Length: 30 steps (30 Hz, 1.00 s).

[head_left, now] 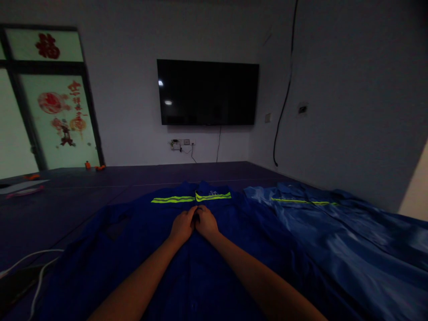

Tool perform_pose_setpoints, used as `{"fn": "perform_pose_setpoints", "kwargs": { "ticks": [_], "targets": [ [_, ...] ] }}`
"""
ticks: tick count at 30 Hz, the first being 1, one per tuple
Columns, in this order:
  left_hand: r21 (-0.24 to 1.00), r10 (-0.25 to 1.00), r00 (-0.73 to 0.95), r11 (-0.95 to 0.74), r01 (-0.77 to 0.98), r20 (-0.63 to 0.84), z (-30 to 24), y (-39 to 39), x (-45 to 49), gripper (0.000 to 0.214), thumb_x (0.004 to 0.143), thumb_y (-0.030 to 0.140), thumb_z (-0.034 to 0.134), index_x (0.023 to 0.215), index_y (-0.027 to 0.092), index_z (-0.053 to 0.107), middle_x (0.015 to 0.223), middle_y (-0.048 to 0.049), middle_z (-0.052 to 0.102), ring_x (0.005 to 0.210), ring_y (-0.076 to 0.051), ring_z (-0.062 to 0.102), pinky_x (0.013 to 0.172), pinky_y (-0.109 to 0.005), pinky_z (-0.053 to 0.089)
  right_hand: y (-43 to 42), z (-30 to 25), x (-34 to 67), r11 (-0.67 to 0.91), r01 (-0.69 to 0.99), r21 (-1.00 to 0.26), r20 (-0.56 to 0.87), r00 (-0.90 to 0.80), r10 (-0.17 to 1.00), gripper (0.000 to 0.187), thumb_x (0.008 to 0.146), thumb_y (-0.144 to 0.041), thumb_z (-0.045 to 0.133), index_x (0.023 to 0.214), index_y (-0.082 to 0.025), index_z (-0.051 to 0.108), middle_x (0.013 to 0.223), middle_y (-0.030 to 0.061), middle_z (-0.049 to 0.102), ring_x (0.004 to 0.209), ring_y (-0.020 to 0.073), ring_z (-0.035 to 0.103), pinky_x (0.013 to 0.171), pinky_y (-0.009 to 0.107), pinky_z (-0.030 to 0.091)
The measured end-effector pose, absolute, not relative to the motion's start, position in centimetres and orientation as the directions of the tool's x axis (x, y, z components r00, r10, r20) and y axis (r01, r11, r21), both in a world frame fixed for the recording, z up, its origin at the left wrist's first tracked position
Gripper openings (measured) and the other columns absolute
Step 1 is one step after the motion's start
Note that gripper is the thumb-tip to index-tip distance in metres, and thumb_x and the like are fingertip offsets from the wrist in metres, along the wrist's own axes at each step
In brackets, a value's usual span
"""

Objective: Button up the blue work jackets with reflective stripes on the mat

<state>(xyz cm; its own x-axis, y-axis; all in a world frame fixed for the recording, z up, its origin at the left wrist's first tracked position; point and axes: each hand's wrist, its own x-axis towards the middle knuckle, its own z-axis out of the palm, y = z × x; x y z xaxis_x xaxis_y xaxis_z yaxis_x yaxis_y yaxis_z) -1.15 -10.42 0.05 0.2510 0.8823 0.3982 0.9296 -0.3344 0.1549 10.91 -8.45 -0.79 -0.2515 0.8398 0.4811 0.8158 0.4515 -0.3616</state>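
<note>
A dark blue work jacket [157, 249] lies spread out in front of me, collar away from me, with yellow-green reflective strips across its chest. My left hand [183, 226] and my right hand [206, 222] meet at its front placket, just below the strips. The fingers of both are closed, pinching the jacket's front edge; the fingertips and whatever small part lies between them are hidden in shadow. Below my hands the placket runs down toward me. To the right lies a lighter blue work jacket [344, 240] with a thin yellow-green strip, touched by neither hand.
The jackets lie on a dark purple mat surface [130, 189]. A white cable [42, 272] curves at the lower left. Small orange objects [88, 165] stand near the glass door [56, 116]. A television [209, 93] hangs ahead, and a black cable [284, 102] runs down the right wall.
</note>
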Motion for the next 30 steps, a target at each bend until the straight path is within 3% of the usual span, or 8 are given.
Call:
{"fn": "perform_pose_setpoints", "kwargs": {
  "ticks": [15,30],
  "targets": [
    [0.119,0.901,0.204,-0.267,0.956,0.382,0.17,-10.61,-1.06,0.053,0.082,0.019,0.041,0.133,0.024,0.026,0.103,-0.0097,0.059,0.093,-0.021,0.057,0.079,-0.03,0.041,-8.88,-0.4,10.9,0.4,0.85,-0.343,0.441,-0.23,0.868,0.025,0.075,-0.013,0.044,0.096,-0.016,0.058,0.1,0.0091,0.057,0.099,0.0189,0.05,0.082,0.028,0.038],
    [0.14,0.906,0.202,-0.27,0.953,0.371,0.36,-10.75,-0.97,0.053,0.082,0.019,0.041,0.132,0.024,0.028,0.102,-0.0086,0.06,0.097,-0.02,0.056,0.081,-0.03,0.04,-8.19,-1.03,10.87,0.419,0.845,-0.333,0.414,-0.269,0.87,0.026,0.075,-0.012,0.045,0.099,-0.011,0.055,0.101,0.0134,0.057,0.101,0.0215,0.05,0.083,0.03,0.036]
  ]
}}
